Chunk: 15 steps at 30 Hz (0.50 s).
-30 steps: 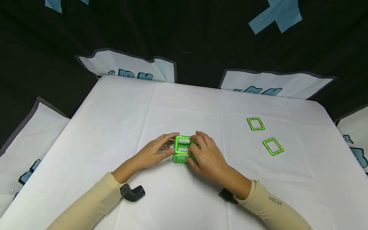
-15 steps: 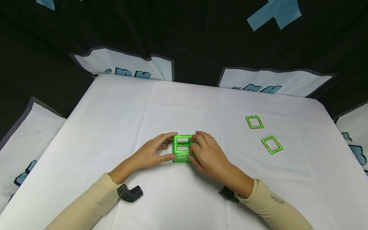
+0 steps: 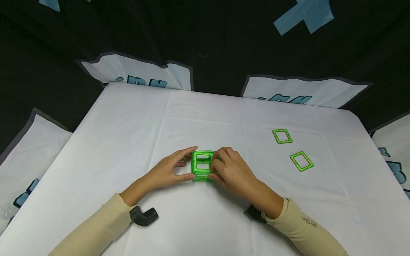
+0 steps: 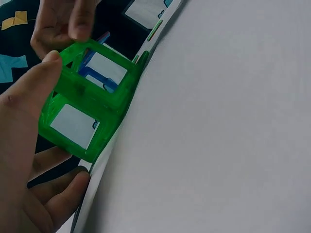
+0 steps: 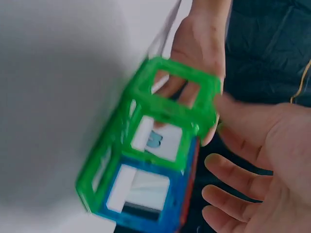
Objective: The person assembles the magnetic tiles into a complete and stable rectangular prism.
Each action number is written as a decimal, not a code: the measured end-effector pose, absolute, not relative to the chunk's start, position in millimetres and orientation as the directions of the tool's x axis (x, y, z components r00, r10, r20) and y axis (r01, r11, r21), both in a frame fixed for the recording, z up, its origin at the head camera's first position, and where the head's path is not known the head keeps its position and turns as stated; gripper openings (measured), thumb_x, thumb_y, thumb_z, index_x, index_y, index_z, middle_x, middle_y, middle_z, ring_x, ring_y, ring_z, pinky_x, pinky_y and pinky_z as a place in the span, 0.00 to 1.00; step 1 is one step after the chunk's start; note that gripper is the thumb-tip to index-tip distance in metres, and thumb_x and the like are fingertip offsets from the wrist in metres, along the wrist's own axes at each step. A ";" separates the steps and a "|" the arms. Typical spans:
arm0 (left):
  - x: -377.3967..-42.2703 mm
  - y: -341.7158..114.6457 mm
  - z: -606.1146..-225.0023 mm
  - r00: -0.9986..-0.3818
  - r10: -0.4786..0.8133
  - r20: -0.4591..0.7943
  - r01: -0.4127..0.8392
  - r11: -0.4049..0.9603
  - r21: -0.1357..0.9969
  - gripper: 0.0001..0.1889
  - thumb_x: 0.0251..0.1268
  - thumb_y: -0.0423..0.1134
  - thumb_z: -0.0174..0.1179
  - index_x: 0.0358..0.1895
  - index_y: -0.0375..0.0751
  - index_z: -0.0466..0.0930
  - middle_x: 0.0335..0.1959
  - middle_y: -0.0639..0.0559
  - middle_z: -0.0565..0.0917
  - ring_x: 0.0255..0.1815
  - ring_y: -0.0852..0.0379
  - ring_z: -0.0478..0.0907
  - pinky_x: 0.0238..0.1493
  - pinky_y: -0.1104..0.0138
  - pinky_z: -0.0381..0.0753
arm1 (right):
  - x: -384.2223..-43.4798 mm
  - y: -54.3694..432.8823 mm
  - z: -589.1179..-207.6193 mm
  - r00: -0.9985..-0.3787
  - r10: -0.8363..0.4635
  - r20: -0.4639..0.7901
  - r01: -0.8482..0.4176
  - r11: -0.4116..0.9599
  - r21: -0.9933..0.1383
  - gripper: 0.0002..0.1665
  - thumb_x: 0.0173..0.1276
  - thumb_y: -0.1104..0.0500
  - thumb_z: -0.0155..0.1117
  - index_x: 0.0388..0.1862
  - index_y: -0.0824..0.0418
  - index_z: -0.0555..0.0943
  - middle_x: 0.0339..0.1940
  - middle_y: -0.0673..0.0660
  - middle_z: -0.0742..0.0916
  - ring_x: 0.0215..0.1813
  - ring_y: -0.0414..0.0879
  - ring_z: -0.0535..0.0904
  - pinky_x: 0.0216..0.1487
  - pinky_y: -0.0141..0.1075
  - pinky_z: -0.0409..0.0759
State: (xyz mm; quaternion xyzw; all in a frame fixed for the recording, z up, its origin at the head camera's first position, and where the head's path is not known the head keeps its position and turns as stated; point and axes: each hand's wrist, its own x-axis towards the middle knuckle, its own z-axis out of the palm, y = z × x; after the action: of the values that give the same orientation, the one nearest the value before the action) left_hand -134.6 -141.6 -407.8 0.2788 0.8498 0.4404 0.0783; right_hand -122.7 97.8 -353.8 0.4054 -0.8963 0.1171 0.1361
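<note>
A small box of magnetic tiles [image 3: 203, 176] stands on the table between the hands, mostly green square frames. In the right wrist view it also has a blue tile [image 5: 131, 221] and a red edge [image 5: 190, 184]. My left hand [image 3: 164, 173] holds its left side, the thumb at the near corner and the index finger at the far one. On the right side, my right hand [image 3: 235, 176] grips it with bent fingers and the thumb near the front edge. These fingers hide much of the right end in the head view.
Two loose green square tiles, a farther one [image 3: 282, 141] and a nearer one [image 3: 301, 168], lie flat on the right of the white-covered table [image 3: 198, 220]. Black curtains [image 3: 217, 42] hang behind the table's far edge.
My left thumb has slid down the box's left side to its near corner. The right hand keeps its grip with hardly any shift. Both loose tiles stay in place.
</note>
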 end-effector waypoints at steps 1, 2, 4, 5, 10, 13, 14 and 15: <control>-134.1 -141.4 -407.7 -0.830 0.545 0.119 0.414 0.459 0.786 0.40 0.53 0.51 0.64 0.69 0.57 0.55 0.64 0.52 0.67 0.59 0.52 0.71 0.56 0.67 0.78 | -125.0 100.5 -352.4 -0.647 -0.692 0.321 -0.753 0.645 -0.126 0.16 0.50 0.48 0.72 0.29 0.54 0.76 0.43 0.54 0.78 0.52 0.51 0.71 0.53 0.42 0.75; -133.7 -141.1 -407.8 -0.828 0.547 0.123 0.422 0.463 0.779 0.39 0.53 0.52 0.64 0.69 0.58 0.55 0.63 0.52 0.67 0.58 0.53 0.72 0.55 0.67 0.78 | -128.1 103.6 -351.1 -0.664 -0.688 0.293 -0.744 0.649 -0.161 0.19 0.49 0.46 0.72 0.32 0.54 0.76 0.46 0.55 0.78 0.54 0.51 0.71 0.54 0.43 0.75; -133.0 -140.8 -407.7 -0.826 0.548 0.133 0.436 0.470 0.767 0.38 0.53 0.52 0.63 0.68 0.60 0.56 0.61 0.53 0.68 0.57 0.52 0.73 0.55 0.67 0.78 | -135.5 110.7 -349.2 -0.699 -0.680 0.221 -0.715 0.658 -0.235 0.27 0.47 0.44 0.73 0.42 0.54 0.75 0.53 0.57 0.75 0.58 0.53 0.68 0.58 0.47 0.72; -132.8 -140.8 -407.8 -0.825 0.548 0.137 0.441 0.474 0.762 0.38 0.53 0.53 0.63 0.68 0.60 0.57 0.61 0.53 0.69 0.57 0.52 0.74 0.54 0.66 0.79 | -139.4 114.2 -348.7 -0.713 -0.678 0.180 -0.699 0.662 -0.270 0.32 0.46 0.43 0.73 0.47 0.55 0.73 0.56 0.58 0.74 0.59 0.54 0.68 0.60 0.48 0.71; -132.0 -141.0 -408.1 -0.835 0.537 0.119 0.427 0.497 0.756 0.39 0.53 0.53 0.64 0.68 0.59 0.56 0.62 0.52 0.68 0.55 0.51 0.75 0.54 0.66 0.79 | -153.4 122.7 -352.7 -0.713 -0.701 0.008 -0.656 0.663 -0.360 0.45 0.49 0.48 0.73 0.64 0.57 0.65 0.61 0.56 0.74 0.61 0.52 0.69 0.60 0.49 0.72; -131.6 -140.2 -407.4 -0.843 0.528 0.106 0.413 0.507 0.757 0.43 0.50 0.53 0.65 0.70 0.57 0.53 0.64 0.50 0.66 0.55 0.50 0.75 0.54 0.65 0.79 | -154.6 120.9 -356.3 -0.699 -0.715 -0.011 -0.669 0.659 -0.342 0.42 0.53 0.50 0.70 0.65 0.58 0.65 0.57 0.55 0.77 0.58 0.49 0.72 0.56 0.46 0.75; -131.5 -139.8 -407.2 -0.845 0.524 0.106 0.413 0.514 0.752 0.44 0.49 0.54 0.66 0.70 0.57 0.53 0.65 0.49 0.66 0.55 0.50 0.76 0.54 0.65 0.79 | -154.2 120.1 -357.2 -0.696 -0.718 -0.009 -0.675 0.659 -0.331 0.41 0.54 0.50 0.70 0.65 0.58 0.65 0.56 0.54 0.77 0.57 0.48 0.73 0.55 0.45 0.75; -131.4 -139.4 -406.9 -0.846 0.522 0.109 0.416 0.519 0.747 0.45 0.49 0.54 0.67 0.70 0.56 0.52 0.65 0.49 0.65 0.54 0.50 0.76 0.54 0.64 0.79 | -153.7 119.4 -357.8 -0.694 -0.720 -0.002 -0.681 0.657 -0.322 0.40 0.54 0.50 0.69 0.64 0.58 0.65 0.55 0.55 0.77 0.55 0.48 0.73 0.54 0.44 0.76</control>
State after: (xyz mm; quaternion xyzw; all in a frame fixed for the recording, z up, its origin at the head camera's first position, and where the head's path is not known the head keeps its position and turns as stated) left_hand -131.4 -139.4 -406.9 0.2698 0.8691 0.4096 0.0644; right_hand -153.7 119.4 -357.8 0.3859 -0.9080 0.1497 -0.0647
